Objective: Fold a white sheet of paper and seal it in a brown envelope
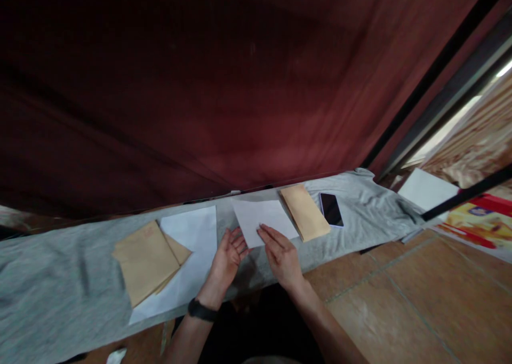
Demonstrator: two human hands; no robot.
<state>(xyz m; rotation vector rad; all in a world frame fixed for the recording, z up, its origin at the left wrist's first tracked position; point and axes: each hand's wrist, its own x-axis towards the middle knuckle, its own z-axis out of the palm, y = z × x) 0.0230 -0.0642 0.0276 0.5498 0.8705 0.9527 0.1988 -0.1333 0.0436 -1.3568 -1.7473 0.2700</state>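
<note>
Two bare forearms rise from the bottom edge, the left one wearing a black watch [202, 310] at the wrist. Beyond them the left hand [228, 255] lies open, palm turned up and inward, its fingers loosely curled, with the tips touching the left edge of a white sheet [264, 217]. Whether those tips grip the edge cannot be told. The right hand [281, 252] is spread flat, palm down, fingers straight and close together, with its fingertips resting on the near edge of the same sheet.

That sheet lies flat in the middle of the bench [352, 247], which is covered by a grey cloth [60, 268]. Just beside the sheet on the right, touching or slightly overlapping its edge, lies a brown envelope [304, 212], set at an angle. A dark phone [331, 209] lies face up just right of the envelope.

To the left of the hands a larger white paper [192, 231] lies on the cloth, and a small stack of envelopes [144, 260] rests on its left part, fanned a little.

Behind the bench hangs a dark red curtain [200, 87]. Brown floor tiles [420, 300] show on the right, and farther right lie another white page [426, 189] and a red and yellow printed pack [480, 220].
</note>
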